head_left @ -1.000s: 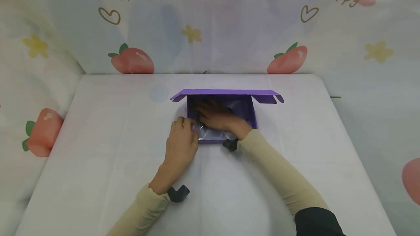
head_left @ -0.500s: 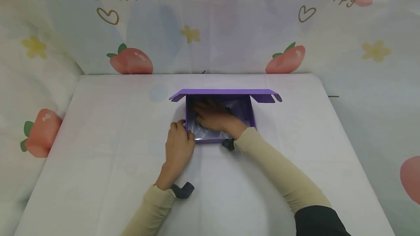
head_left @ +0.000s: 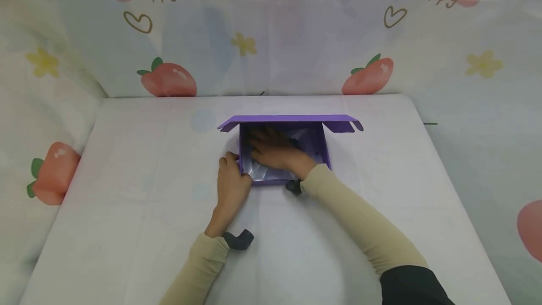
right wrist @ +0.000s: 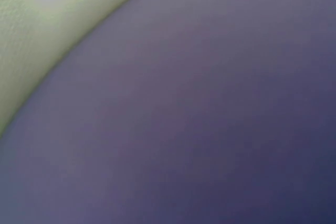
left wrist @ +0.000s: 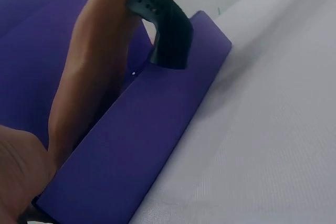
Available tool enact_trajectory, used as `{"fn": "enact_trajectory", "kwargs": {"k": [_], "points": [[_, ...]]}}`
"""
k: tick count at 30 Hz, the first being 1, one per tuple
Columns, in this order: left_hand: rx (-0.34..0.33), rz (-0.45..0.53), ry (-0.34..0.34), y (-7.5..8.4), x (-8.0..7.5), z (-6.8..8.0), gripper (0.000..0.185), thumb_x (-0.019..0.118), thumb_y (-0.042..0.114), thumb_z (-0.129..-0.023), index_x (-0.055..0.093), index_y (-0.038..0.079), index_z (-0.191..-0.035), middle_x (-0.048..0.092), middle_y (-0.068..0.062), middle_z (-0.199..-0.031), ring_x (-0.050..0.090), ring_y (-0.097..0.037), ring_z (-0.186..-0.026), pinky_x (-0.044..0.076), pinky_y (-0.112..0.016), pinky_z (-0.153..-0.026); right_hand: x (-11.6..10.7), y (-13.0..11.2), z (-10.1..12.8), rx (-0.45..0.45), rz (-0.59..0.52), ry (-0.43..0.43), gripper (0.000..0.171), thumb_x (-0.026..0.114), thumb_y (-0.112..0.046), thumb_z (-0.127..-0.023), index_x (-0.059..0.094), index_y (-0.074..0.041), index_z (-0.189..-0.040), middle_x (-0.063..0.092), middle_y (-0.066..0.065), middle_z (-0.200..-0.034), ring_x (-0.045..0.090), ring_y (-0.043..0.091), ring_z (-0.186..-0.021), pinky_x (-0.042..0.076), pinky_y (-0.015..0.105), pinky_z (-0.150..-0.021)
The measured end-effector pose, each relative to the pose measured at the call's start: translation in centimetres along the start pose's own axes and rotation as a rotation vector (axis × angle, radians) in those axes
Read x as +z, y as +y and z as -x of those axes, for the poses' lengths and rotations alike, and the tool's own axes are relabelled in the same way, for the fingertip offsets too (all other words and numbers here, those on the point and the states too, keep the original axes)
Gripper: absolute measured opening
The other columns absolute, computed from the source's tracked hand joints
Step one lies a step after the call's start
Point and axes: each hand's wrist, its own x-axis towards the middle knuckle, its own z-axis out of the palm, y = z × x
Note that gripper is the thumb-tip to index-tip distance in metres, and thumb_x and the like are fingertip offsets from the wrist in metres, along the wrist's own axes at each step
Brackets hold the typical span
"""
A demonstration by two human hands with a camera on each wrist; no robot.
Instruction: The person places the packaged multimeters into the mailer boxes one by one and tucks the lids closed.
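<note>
Head view, box: a purple cardboard box [head_left: 282, 152] of rectangular shape is seen at the middle of the white cloth-covered surface [head_left: 127, 201], its flat lid [head_left: 292, 120] folded back on the far side, small flaps at both lid ends.
Head view, contents: a crinkled, glossy clear plastic bag [head_left: 264, 172] is seen inside the box, along its near wall.
Head view, right hand: the right hand [head_left: 275, 150] is laid palm down inside the box on the plastic, fingers stretched flat toward the far left corner; nothing is gripped.
Head view, left hand: the left hand [head_left: 232, 183] is set against the near left corner of the box, fingers curled round the left wall.
Head view, surroundings: a draped cloth backdrop [head_left: 271, 36] printed with strawberries, hearts and flowers is hung behind and to both sides.
Left wrist view: the smooth matte near wall of the box [left wrist: 142, 145] is shown lying on finely woven white cloth [left wrist: 273, 129]; the right forearm is reached over it, with a black strap [left wrist: 165, 30].
Right wrist view: only blurred purple board [right wrist: 199, 119] is shown, very close; the fingers cannot be told here.
</note>
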Motion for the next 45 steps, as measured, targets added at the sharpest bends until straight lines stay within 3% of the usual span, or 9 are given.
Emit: {"fn": "enact_trajectory", "kwargs": {"k": [5, 10, 15, 18, 25, 35, 41, 45], "points": [[-0.037, 0.047, -0.003, -0.1, 0.3, -0.3, 0.048, 0.052, -0.008, -0.068, 0.053, -0.002, -0.115, 0.056, -0.025, -0.107, 0.058, -0.044, -0.097, 0.049, -0.054, -0.083, -0.3, 0.0, 0.7, -0.071, 0.031, 0.027, 0.053, 0.038, -0.034, -0.109, 0.04, -0.025, -0.161, 0.027, 0.0, -0.173, 0.015, 0.037, -0.161, 0.015, 0.061, -0.13], [-0.06, 0.05, -0.036, -0.1, 0.3, -0.5, 0.05, 0.053, -0.007, -0.069, 0.053, -0.002, -0.119, 0.056, -0.024, -0.109, 0.058, -0.042, -0.098, 0.049, -0.053, -0.085, -1.0, -0.1, 2.4, -0.214, 0.029, 0.089, 0.044, 0.049, -0.021, -0.106, 0.058, -0.024, -0.149, 0.047, -0.001, -0.163, 0.027, 0.036, -0.158, 0.02, 0.06, -0.129], [-0.061, 0.029, -0.066, -0.1, -0.2, -0.8, 0.051, 0.052, -0.007, -0.07, 0.052, -0.002, -0.121, 0.056, -0.024, -0.109, 0.059, -0.04, -0.094, 0.05, -0.053, -0.082, -1.0, -0.8, 3.6, -0.307, 0.092, 0.048, 0.04, 0.054, -0.02, -0.104, 0.066, -0.023, -0.142, 0.059, -0.001, -0.153, 0.031, 0.041, -0.155, 0.024, 0.065, -0.126], [-0.058, 0.007, -0.091, -0.1, -0.5, -0.8, 0.049, 0.053, -0.005, -0.073, 0.051, -0.002, -0.122, 0.057, -0.024, -0.109, 0.06, -0.04, -0.094, 0.05, -0.053, -0.082, -0.9, -1.2, 3.9, -0.291, 0.107, 0.018, 0.04, 0.054, -0.021, -0.105, 0.066, -0.025, -0.143, 0.057, -0.002, -0.155, 0.025, 0.044, -0.158, 0.022, 0.068, -0.125], [-0.025, -0.055, -0.121, -0.2, -0.8, -0.7, 0.039, 0.058, 0.007, -0.089, 0.051, -0.005, -0.125, 0.06, -0.027, -0.114, 0.065, -0.043, -0.101, 0.054, -0.058, -0.083, -0.3, -1.3, 4.0, -0.29, 0.178, 0.07, 0.041, 0.055, -0.016, -0.104, 0.065, -0.027, -0.142, 0.057, -0.004, -0.155, 0.031, 0.046, -0.156, 0.026, 0.066, -0.125], [0.096, -0.259, -0.06, 1.1, -0.8, -1.4, 0.031, 0.056, -0.005, -0.077, 0.05, -0.009, -0.107, 0.059, -0.028, -0.097, 0.067, -0.047, -0.075, 0.055, -0.06, -0.065, 0.2, -0.6, 4.4, -0.329, 0.178, 0.149, 0.042, 0.059, -0.015, -0.101, 0.066, -0.024, -0.142, 0.058, -0.003, -0.154, 0.032, 0.044, -0.155, 0.028, 0.066, -0.124], [0.11, -0.285, -0.056, 1.6, -0.9, -1.5, 0.039, 0.062, -0.004, -0.072, 0.049, -0.01, -0.107, 0.059, -0.028, -0.095, 0.065, -0.044, -0.068, 0.055, -0.058, -0.06, 0.2, -0.6, 4.7, -0.296, 0.109, 0.158, 0.046, 0.058, -0.01, -0.099, 0.063, -0.018, -0.143, 0.057, 0.003, -0.155, 0.031, 0.042, -0.156, 0.029, 0.064, -0.124], [0.108, -0.299, -0.028, 1.6, -0.6, -1.6, 0.039, 0.065, -0.002, -0.073, 0.05, -0.01, -0.108, 0.059, -0.028, -0.095, 0.065, -0.046, -0.068, 0.055, -0.059, -0.061, 0.0, -0.4, 5.3, -0.265, 0.057, 0.211, 0.044, 0.057, -0.01, -0.1, 0.061, -0.012, -0.144, 0.053, 0.011, -0.157, 0.037, 0.043, -0.153, 0.033, 0.062, -0.123]]}}
